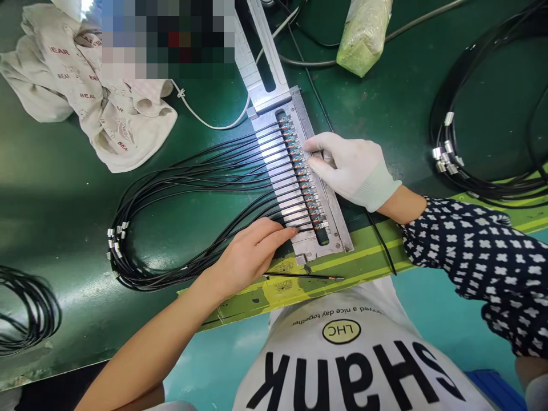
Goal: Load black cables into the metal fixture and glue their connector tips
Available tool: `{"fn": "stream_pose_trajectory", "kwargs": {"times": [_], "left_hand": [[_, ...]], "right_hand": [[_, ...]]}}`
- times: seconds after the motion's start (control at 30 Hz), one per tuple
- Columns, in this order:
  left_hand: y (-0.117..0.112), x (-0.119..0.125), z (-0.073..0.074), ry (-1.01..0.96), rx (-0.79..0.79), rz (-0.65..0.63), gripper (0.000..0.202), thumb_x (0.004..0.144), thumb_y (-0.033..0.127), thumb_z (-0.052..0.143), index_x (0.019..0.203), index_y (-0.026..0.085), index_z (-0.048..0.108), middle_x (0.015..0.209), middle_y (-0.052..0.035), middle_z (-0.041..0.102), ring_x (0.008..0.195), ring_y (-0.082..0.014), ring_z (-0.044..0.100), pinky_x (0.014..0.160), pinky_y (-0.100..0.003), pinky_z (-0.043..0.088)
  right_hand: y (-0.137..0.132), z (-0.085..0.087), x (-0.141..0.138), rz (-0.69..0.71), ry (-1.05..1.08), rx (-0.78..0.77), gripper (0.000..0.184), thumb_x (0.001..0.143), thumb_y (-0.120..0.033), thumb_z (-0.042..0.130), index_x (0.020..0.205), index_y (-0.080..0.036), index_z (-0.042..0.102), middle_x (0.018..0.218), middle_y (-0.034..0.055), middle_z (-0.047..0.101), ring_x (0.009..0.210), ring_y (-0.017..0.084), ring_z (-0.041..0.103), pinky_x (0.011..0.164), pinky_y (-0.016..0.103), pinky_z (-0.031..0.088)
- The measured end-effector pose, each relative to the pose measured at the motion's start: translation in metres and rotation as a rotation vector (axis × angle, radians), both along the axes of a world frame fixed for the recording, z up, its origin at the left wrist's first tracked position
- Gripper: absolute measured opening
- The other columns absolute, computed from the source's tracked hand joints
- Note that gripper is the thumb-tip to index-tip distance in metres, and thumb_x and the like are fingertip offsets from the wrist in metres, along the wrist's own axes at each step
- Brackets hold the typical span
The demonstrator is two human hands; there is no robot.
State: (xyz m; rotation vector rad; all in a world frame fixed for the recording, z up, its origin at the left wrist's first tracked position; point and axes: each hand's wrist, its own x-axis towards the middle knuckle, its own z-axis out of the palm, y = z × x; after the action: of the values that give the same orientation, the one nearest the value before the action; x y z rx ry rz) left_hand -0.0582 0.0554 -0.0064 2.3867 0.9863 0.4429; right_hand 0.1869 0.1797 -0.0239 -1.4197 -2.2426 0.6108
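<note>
A metal fixture (286, 205) lies on the table, with a row of black cables (231, 151) laid side by side across it. Their stripped ends (305, 171), with coloured wires and small metal connectors, sit over its long slot. My bare left hand (257, 245) is at the near end of the row, its thumb and forefinger closed on a black cable. In a white glove, my right hand (342, 165) rests at the fixture's right side; forefinger and thumb are slightly apart, with their tips by the connectors. The glove hides its other fingers. One loose cable end (329, 278) lies below the fixture.
The cables loop left into a bundle with silver tags (115, 240). More cable coils lie at right (447, 148) and far left (29, 308). A printed cloth (107, 114), a wrapped green block (363, 40) and a slotted metal arm (265, 57) are at the back. Yellow-green tape (377, 245) lines the table edge.
</note>
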Motion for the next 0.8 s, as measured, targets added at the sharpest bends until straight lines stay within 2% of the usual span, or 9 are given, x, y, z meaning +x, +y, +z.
{"fn": "stream_pose_trajectory", "kwargs": {"times": [0.2,0.3,0.43,0.5,0.57,0.67,0.73,0.8], "left_hand": [[-0.012,0.008,0.008,0.115,0.154,0.011,0.043,0.091,0.0,0.049,0.133,0.006,0.054,0.103,-0.0152,0.062,0.088,-0.0204,0.053,0.076,-0.034,0.05],[-0.013,0.009,0.006,0.001,0.065,0.049,0.045,0.09,-0.002,0.049,0.133,0.009,0.053,0.106,-0.014,0.062,0.092,-0.0196,0.056,0.079,-0.033,0.051],[-0.014,0.006,-0.006,-0.078,0.016,0.071,0.047,0.089,-0.004,0.051,0.133,0.01,0.053,0.108,-0.0133,0.062,0.096,-0.0191,0.057,0.081,-0.033,0.05],[-0.019,0.006,-0.012,-0.033,0.068,0.1,0.046,0.088,-0.003,0.053,0.132,0.011,0.056,0.108,-0.0133,0.061,0.097,-0.0199,0.056,0.082,-0.034,0.049],[-0.027,0.008,-0.015,0.061,0.176,0.187,0.047,0.088,-0.002,0.054,0.132,0.014,0.059,0.105,-0.0121,0.058,0.097,-0.0211,0.054,0.081,-0.036,0.047],[-0.038,0.01,-0.015,0.214,0.315,0.256,0.051,0.087,0.0,0.055,0.135,0.017,0.059,0.091,-0.0082,0.056,0.086,-0.0204,0.051,0.073,-0.034,0.041],[-0.043,0.011,-0.014,0.28,0.32,0.222,0.053,0.088,0.003,0.057,0.139,0.016,0.055,0.087,-0.0067,0.058,0.082,-0.0201,0.05,0.069,-0.034,0.037],[-0.049,0.013,-0.01,0.309,0.273,0.225,0.053,0.089,0.007,0.059,0.141,0.015,0.051,0.091,-0.0073,0.062,0.085,-0.021,0.053,0.071,-0.035,0.038]], "right_hand": [[0.0,0.0,-0.001,0.001,0.006,0.003,0.028,0.096,-0.039,0.054,0.117,-0.029,0.069,0.086,-0.0032,0.074,0.081,0.02,0.07,0.069,0.031,0.047],[0.0,0.0,-0.001,-0.006,0.006,-0.002,0.028,0.096,-0.04,0.054,0.117,-0.029,0.069,0.083,-0.0033,0.073,0.08,0.02,0.07,0.069,0.031,0.047],[0.0,0.0,-0.001,-0.007,0.01,-0.013,0.028,0.096,-0.04,0.053,0.117,-0.029,0.069,0.084,-0.0029,0.073,0.08,0.02,0.07,0.07,0.031,0.047],[0.0,0.0,-0.001,-0.005,0.013,-0.018,0.029,0.096,-0.04,0.053,0.118,-0.029,0.069,0.085,-0.0024,0.074,0.08,0.02,0.07,0.07,0.032,0.047],[0.0,0.0,-0.001,-0.006,0.018,-0.02,0.029,0.096,-0.04,0.053,0.117,-0.028,0.069,0.086,-0.0019,0.074,0.079,0.02,0.069,0.071,0.032,0.047],[0.0,0.0,-0.001,-0.008,0.023,-0.011,0.029,0.096,-0.04,0.053,0.117,-0.029,0.07,0.084,-0.0024,0.074,0.081,0.021,0.07,0.071,0.032,0.048],[0.0,0.001,-0.001,-0.013,0.016,-0.009,0.028,0.095,-0.04,0.054,0.116,-0.029,0.07,0.082,-0.0028,0.073,0.081,0.021,0.07,0.07,0.032,0.048],[-0.001,0.001,0.0,-0.016,0.007,-0.015,0.029,0.095,-0.04,0.053,0.115,-0.03,0.07,0.081,-0.003,0.073,0.079,0.02,0.07,0.069,0.031,0.048]]}}
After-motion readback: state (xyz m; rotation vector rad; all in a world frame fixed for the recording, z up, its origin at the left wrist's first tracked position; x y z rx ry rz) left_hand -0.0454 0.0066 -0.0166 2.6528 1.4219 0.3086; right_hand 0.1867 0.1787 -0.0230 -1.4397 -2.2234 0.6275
